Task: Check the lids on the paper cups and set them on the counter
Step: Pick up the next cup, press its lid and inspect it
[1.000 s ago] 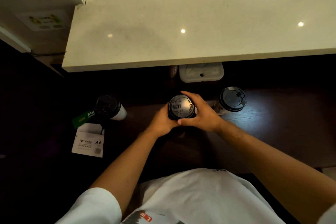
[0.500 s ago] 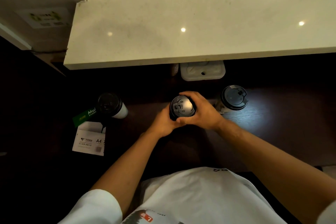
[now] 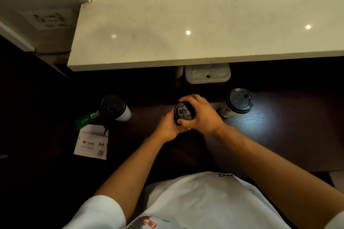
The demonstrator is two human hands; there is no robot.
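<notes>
A paper cup with a black lid [image 3: 183,112] stands in the middle of the dark wooden desk [image 3: 279,135]. My left hand [image 3: 167,126] wraps its side from the left. My right hand [image 3: 201,115] curls over the lid's rim from the right, fingers on top. The cup's body is mostly hidden by both hands. A second white cup with a black lid [image 3: 115,108] stands to the left. A third lidded cup [image 3: 238,102] stands to the right, lit by a bright patch. The pale stone counter [image 3: 204,29] runs above the desk.
A white plastic container [image 3: 207,74] sits under the counter's edge behind the cups. A white A4 paper pack [image 3: 91,143] and a green label [image 3: 87,118] lie at the left. A white cabinet [image 3: 37,15] stands at the far left.
My right hand's fingers have shifted further over the lid of the middle cup, covering more of it. The cup stays in the same spot; the other two cups have not moved.
</notes>
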